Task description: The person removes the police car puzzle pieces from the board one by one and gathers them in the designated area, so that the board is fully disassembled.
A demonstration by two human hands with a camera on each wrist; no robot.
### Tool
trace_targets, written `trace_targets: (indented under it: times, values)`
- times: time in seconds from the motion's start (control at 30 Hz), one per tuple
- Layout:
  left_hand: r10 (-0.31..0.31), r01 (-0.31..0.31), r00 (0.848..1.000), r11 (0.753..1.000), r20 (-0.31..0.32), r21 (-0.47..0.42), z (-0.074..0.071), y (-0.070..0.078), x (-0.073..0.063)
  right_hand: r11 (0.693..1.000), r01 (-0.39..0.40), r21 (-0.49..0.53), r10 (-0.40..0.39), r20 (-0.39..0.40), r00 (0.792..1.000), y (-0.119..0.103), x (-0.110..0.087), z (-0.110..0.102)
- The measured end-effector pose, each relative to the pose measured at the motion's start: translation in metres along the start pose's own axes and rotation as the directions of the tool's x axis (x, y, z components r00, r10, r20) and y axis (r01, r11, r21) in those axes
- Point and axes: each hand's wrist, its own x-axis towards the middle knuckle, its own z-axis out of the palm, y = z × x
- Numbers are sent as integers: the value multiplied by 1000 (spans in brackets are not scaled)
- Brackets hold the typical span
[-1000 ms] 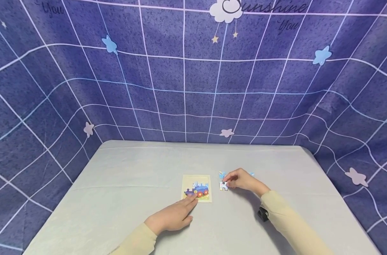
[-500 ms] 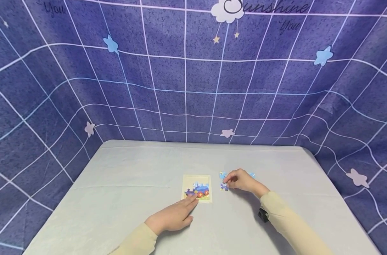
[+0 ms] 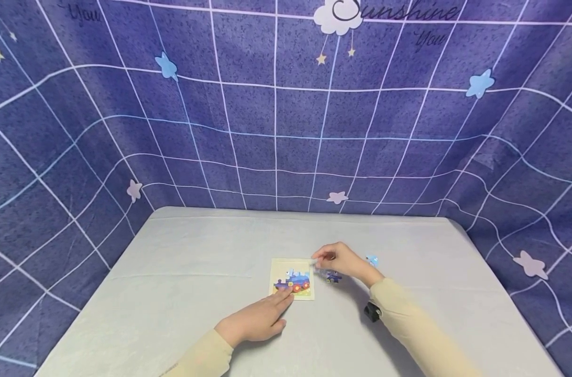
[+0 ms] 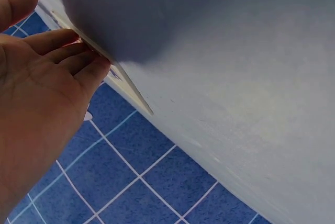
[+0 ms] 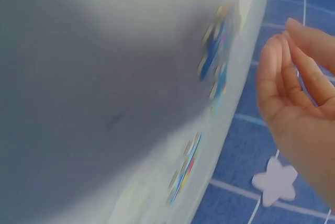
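Note:
A small jigsaw puzzle tray (image 3: 277,263) with a pale border lies at the middle of the table. Its joined pieces show a blue train (image 3: 297,283) with red wheels. My left hand (image 3: 260,318) rests its straight fingers on the tray's lower part; the left wrist view shows the fingertips at the tray's edge. Above the tray's upper right corner, my right hand (image 3: 340,259) pinches what looks like a pale, blurred puzzle piece, mostly hidden by the fingertips. Just below this hand lies a dark blue puzzle piece (image 3: 333,276).
A light blue puzzle piece (image 3: 372,259) lies right of the right hand. In the right wrist view, another blue piece (image 5: 220,82) lies beside the dark blue one. A grey-white cloth covers the table (image 3: 196,246), with a blue patterned curtain (image 3: 248,115) behind it.
My right hand has lifted from the loose pieces and moved left and away from me to the tray's upper right corner. The left hand keeps its place.

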Motion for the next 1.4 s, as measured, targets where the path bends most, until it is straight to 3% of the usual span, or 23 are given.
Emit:
trace_targets:
  times: [0.33,0.53,0.9,1.4]
  values:
    - [11,-11,1000,1000,3,-2,-1,2,1,997,15,81,-24,117,993,-12,21,27]
    - [22,-22,1000,1000,-4,5,-2,2,2,998,-59,17,55,182,982,-15,28,38]
    - [21,-21,1000,1000,0,18,-3,1,1,996,-68,-59,77,174,982,-17,32,45]
    - [15,-15,1000,1000,3,7,-1,-1,0,997,-41,72,33,115,993,-9,34,49]
